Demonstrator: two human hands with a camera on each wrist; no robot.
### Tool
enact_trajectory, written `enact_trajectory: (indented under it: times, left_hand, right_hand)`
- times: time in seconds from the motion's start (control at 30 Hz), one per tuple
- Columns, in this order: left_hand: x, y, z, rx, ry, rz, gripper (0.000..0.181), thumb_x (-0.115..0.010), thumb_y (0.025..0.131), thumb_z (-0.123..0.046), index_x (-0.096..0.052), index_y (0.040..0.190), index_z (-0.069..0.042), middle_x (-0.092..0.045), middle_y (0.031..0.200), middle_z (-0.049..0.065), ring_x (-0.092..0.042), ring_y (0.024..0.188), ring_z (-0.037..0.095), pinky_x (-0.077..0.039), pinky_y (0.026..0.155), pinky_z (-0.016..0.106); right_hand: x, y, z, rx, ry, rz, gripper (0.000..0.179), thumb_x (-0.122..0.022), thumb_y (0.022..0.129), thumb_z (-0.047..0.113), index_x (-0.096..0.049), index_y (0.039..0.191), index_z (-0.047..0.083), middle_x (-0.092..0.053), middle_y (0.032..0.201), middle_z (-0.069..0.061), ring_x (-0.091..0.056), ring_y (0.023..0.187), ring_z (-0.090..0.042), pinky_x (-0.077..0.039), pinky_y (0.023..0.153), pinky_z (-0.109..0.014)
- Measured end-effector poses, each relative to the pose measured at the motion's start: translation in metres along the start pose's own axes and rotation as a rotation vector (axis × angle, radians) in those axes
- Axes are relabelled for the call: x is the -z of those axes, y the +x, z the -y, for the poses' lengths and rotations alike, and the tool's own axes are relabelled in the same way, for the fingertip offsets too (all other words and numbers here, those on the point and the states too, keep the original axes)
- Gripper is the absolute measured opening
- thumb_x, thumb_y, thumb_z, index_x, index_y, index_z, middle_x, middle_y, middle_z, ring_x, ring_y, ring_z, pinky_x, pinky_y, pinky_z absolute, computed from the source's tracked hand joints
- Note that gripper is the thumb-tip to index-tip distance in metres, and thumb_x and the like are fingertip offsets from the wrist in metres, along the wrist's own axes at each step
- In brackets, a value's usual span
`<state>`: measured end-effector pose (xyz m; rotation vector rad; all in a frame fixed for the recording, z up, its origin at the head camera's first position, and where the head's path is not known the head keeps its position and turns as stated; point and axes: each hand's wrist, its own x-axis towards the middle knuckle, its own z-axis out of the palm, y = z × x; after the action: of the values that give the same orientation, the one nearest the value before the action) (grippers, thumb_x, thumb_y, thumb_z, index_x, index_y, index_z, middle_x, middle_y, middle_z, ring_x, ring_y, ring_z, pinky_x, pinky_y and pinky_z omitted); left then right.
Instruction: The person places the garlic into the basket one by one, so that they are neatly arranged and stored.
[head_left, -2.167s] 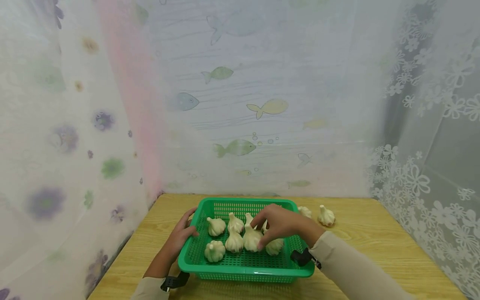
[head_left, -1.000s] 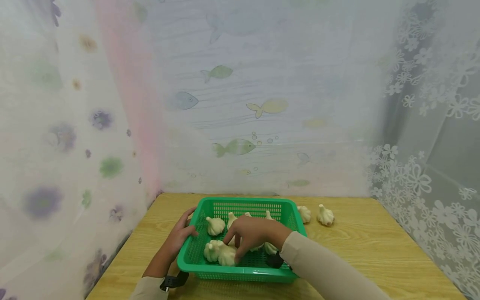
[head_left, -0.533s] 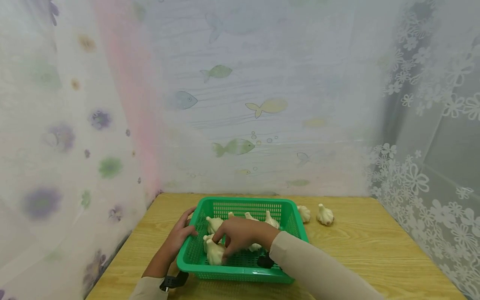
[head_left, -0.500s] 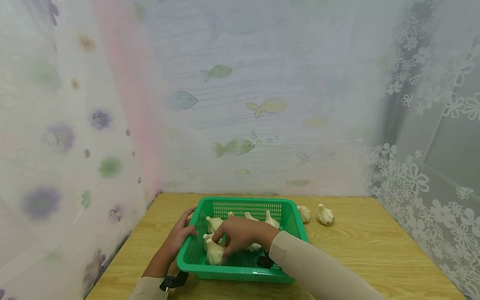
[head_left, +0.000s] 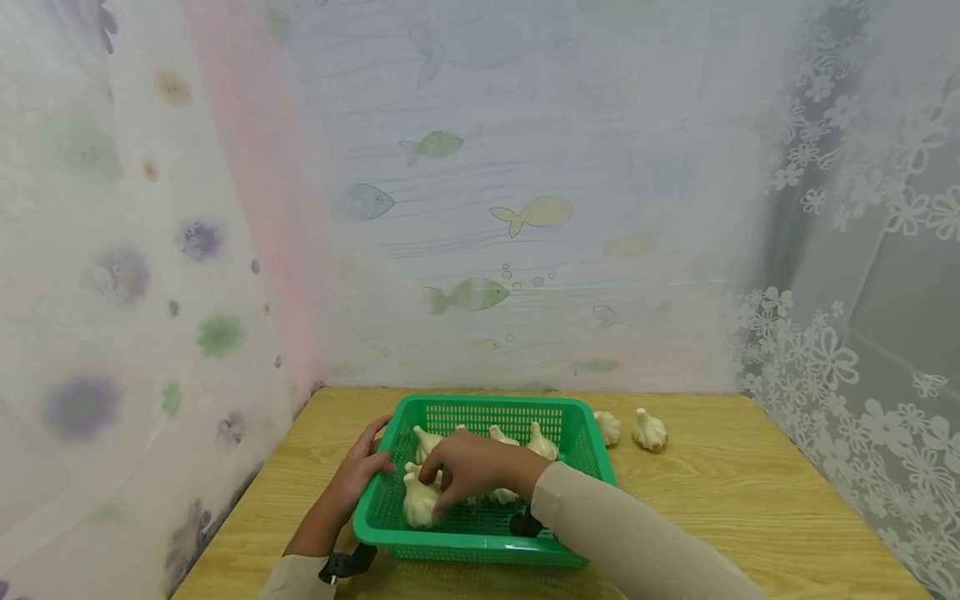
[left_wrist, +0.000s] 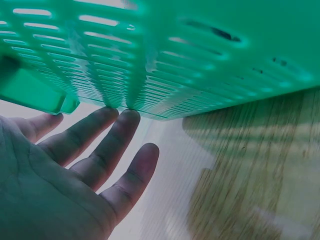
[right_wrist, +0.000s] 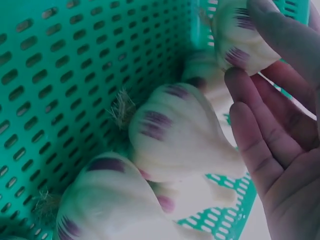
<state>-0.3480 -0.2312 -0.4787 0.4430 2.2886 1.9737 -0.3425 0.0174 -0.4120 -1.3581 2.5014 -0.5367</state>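
A green plastic basket with slotted walls stands on the table, holding several pale garlic bulbs. My right hand reaches inside and pinches one garlic bulb at the left front, its neck pointing up. In the right wrist view, thumb and fingers are on that bulb, which shows purple streaks; other bulbs lie beside it along the wall. My left hand holds the basket's left side, thumb over the rim. Seen from the left wrist, its fingers lie against the outside wall. My right hand hides some bulbs.
Two more garlic bulbs lie on the wooden table just right of the basket, one partly behind its rim. Patterned plastic curtains hang behind and on both sides of the table.
My right hand has moved left inside the basket, from the middle bulbs to the left front, bringing a bulb along. The back-left bulb has shifted slightly. My left hand stays at the rim.
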Motion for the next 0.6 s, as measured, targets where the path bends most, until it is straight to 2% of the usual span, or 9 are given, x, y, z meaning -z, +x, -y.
enact_trajectory:
  times: [0.1,0.3,0.6]
  left_hand:
    - [0.0,0.001,0.002,-0.003,0.008,-0.005,0.083,-0.051,0.088,0.0,-0.025,0.164,-0.018,-0.051,0.148,0.029,-0.067,0.104,0.029,-0.057,0.081,0.041]
    - [0.0,0.005,0.006,-0.007,0.003,-0.011,0.082,-0.051,0.087,0.0,-0.027,0.163,-0.018,-0.053,0.145,0.03,-0.067,0.104,0.029,-0.058,0.08,0.04]
    - [0.004,0.01,0.011,-0.008,0.012,-0.013,0.082,-0.052,0.086,-0.002,-0.027,0.163,-0.019,-0.052,0.146,0.03,-0.068,0.104,0.034,-0.058,0.079,0.044]
  right_hand:
    - [-0.002,0.004,-0.001,0.006,-0.021,-0.004,0.047,-0.087,0.08,0.037,-0.077,0.123,0.021,-0.077,0.111,0.014,-0.068,0.083,0.008,-0.053,0.085,-0.016]
    - [-0.006,0.012,-0.003,0.016,-0.055,0.007,0.038,-0.086,0.082,0.034,-0.08,0.116,0.019,-0.078,0.104,0.013,-0.067,0.08,0.011,-0.052,0.074,-0.012]
    - [-0.008,0.018,-0.006,0.014,-0.052,0.026,0.033,-0.085,0.083,0.033,-0.08,0.113,0.021,-0.078,0.1,0.014,-0.067,0.081,0.01,-0.052,0.073,-0.012]
